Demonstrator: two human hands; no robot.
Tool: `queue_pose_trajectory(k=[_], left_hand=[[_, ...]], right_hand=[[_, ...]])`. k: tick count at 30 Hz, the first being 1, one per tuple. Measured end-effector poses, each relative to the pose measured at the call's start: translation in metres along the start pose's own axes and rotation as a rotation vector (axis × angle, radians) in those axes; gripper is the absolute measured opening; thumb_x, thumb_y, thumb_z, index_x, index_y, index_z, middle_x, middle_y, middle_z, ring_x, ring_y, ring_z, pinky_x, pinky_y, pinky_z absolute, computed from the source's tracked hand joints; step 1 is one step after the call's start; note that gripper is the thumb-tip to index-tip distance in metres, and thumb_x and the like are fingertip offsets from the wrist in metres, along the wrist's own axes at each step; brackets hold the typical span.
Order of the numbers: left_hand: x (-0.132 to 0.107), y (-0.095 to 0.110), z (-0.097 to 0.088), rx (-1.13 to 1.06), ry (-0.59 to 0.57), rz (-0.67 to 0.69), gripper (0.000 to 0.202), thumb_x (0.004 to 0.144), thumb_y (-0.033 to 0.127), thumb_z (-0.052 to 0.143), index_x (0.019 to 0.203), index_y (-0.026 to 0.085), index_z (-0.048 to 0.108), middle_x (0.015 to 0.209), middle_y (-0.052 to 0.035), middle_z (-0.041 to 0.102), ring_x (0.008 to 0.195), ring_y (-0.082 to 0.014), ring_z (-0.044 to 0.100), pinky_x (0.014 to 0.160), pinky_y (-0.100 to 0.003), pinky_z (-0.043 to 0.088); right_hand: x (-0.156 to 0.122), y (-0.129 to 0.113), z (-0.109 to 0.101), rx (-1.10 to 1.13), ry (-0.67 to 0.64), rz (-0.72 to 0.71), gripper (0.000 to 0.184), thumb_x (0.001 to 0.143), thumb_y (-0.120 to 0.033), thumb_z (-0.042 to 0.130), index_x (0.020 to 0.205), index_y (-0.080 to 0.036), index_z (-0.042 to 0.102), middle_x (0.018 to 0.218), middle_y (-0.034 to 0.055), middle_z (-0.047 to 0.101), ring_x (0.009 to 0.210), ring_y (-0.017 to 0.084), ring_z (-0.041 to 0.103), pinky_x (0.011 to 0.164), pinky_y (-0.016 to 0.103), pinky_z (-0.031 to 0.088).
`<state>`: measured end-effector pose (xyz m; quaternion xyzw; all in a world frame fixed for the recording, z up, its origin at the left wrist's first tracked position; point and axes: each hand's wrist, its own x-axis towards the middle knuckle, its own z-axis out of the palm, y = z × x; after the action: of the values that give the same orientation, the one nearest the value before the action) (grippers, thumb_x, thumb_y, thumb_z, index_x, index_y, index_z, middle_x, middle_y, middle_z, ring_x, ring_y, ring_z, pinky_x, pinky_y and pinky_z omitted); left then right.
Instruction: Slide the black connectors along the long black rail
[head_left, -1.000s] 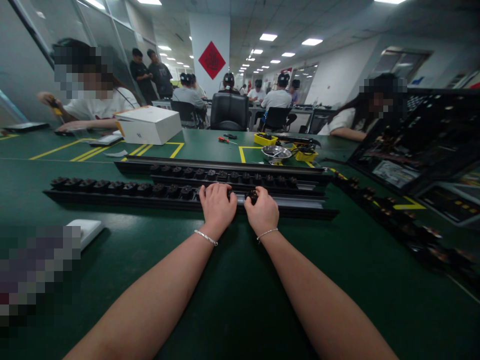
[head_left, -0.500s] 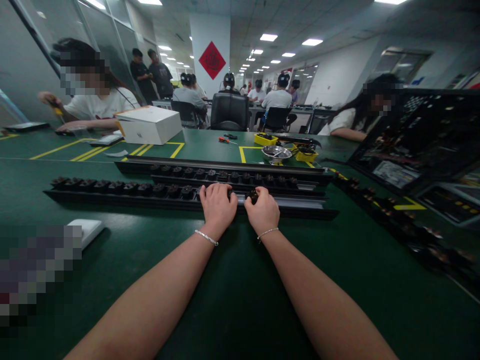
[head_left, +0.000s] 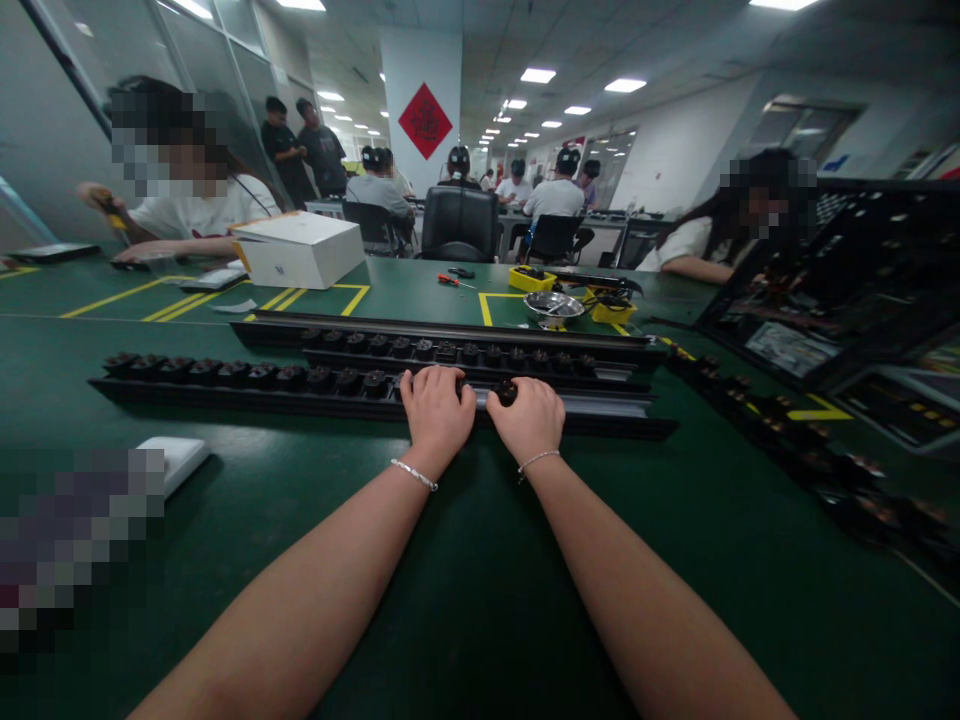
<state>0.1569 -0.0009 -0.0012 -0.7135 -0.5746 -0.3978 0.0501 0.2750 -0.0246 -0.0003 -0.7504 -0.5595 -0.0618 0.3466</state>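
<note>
A long black channel [head_left: 247, 397] lies crosswise in front of me, with a row of small black blocks, which look like socket modules [head_left: 319, 379], along its left part. My left hand [head_left: 437, 410] is curled over the channel at the end of that row, closed on a black block that it mostly hides. Just to its right, my right hand [head_left: 529, 415] grips another black block [head_left: 508, 393] between thumb and fingers, at the channel. A short gap separates the two thumbs. Behind it, a second channel [head_left: 465, 368] carries a similar row.
A metal bowl [head_left: 553, 306], yellow bins [head_left: 531, 279] and a screwdriver [head_left: 454, 282] are farther back. A white box [head_left: 296, 250] stands back left. More black blocks [head_left: 780, 425] line the right side, near a large black case [head_left: 847, 270]. Co-workers sit at both sides.
My right hand has shifted and turned very slightly, its knuckles now a little farther right. The left hand stays almost in place on the channel.
</note>
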Motion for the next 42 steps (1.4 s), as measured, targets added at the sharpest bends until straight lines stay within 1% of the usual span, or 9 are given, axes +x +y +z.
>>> queue_pose_trajectory(k=[6,12,17,20,23,29,35,39,42], left_hand=[[0.001,0.001,-0.002,0.000,-0.015,-0.006,0.019,0.083,0.027,0.046,0.095,0.022,0.061,0.102,-0.0059,0.066,0.110,-0.0247,0.050,0.110,-0.047,0.019],[0.000,0.000,0.000,0.000,-0.006,-0.002,0.020,0.083,0.028,0.046,0.095,0.022,0.061,0.102,-0.0063,0.066,0.110,-0.0247,0.050,0.110,-0.046,0.019],[0.000,0.000,0.000,-0.004,0.002,0.003,0.019,0.083,0.028,0.046,0.094,0.022,0.061,0.101,-0.0064,0.066,0.110,-0.0249,0.050,0.110,-0.047,0.018],[0.000,0.000,0.000,-0.003,-0.010,-0.005,0.019,0.082,0.028,0.047,0.094,0.023,0.061,0.102,-0.0062,0.066,0.110,-0.0249,0.050,0.110,-0.047,0.019],[0.000,0.001,-0.001,-0.008,-0.010,-0.004,0.019,0.083,0.028,0.046,0.094,0.023,0.061,0.102,-0.0063,0.066,0.110,-0.0249,0.051,0.110,-0.047,0.019],[0.000,0.001,-0.001,-0.021,-0.018,-0.010,0.020,0.083,0.028,0.046,0.095,0.023,0.061,0.103,-0.0065,0.066,0.110,-0.0253,0.050,0.110,-0.048,0.018],[0.000,0.000,-0.001,-0.014,-0.009,-0.001,0.019,0.082,0.028,0.047,0.094,0.023,0.061,0.102,-0.0062,0.066,0.110,-0.0250,0.051,0.110,-0.047,0.019],[0.000,0.000,-0.001,-0.012,-0.008,0.000,0.020,0.083,0.028,0.046,0.095,0.023,0.061,0.103,-0.0064,0.066,0.110,-0.0250,0.051,0.110,-0.047,0.019],[0.000,0.000,-0.001,0.004,-0.005,-0.002,0.019,0.084,0.029,0.046,0.095,0.023,0.061,0.103,-0.0060,0.066,0.110,-0.0247,0.051,0.110,-0.047,0.019]], right_hand=[[0.002,-0.002,-0.001,0.012,-0.002,0.042,0.035,0.072,-0.037,0.052,0.097,-0.014,0.064,0.102,0.0119,0.065,0.104,0.026,0.051,0.094,0.039,0.032],[0.003,-0.002,-0.002,0.008,-0.025,0.059,0.031,0.073,-0.032,0.050,0.095,-0.014,0.064,0.100,0.0118,0.065,0.101,0.025,0.052,0.091,0.038,0.034],[0.002,-0.001,-0.003,0.002,-0.025,0.044,0.032,0.073,-0.032,0.048,0.094,-0.014,0.064,0.101,0.0121,0.065,0.102,0.025,0.052,0.091,0.037,0.034],[0.003,0.001,-0.004,-0.022,0.001,0.040,0.035,0.073,-0.035,0.049,0.095,-0.013,0.064,0.102,0.0130,0.065,0.104,0.026,0.051,0.094,0.039,0.032],[0.003,0.004,-0.005,-0.040,0.001,0.045,0.035,0.073,-0.037,0.049,0.094,-0.014,0.064,0.101,0.0129,0.065,0.105,0.027,0.051,0.095,0.040,0.031],[0.004,0.006,-0.006,-0.037,-0.004,0.038,0.032,0.073,-0.034,0.047,0.091,-0.014,0.065,0.100,0.0128,0.065,0.102,0.026,0.052,0.094,0.041,0.031],[0.005,0.006,-0.006,-0.036,-0.016,0.047,0.033,0.073,-0.032,0.047,0.094,-0.014,0.064,0.101,0.0124,0.065,0.104,0.025,0.051,0.095,0.040,0.031],[0.004,0.012,-0.009,-0.076,-0.017,0.027,0.033,0.074,-0.037,0.047,0.093,-0.015,0.064,0.102,0.0130,0.065,0.105,0.026,0.050,0.095,0.042,0.030],[0.004,0.018,-0.013,-0.102,-0.013,0.010,0.032,0.076,-0.038,0.047,0.092,-0.016,0.064,0.102,0.0115,0.065,0.106,0.027,0.049,0.094,0.044,0.029]])
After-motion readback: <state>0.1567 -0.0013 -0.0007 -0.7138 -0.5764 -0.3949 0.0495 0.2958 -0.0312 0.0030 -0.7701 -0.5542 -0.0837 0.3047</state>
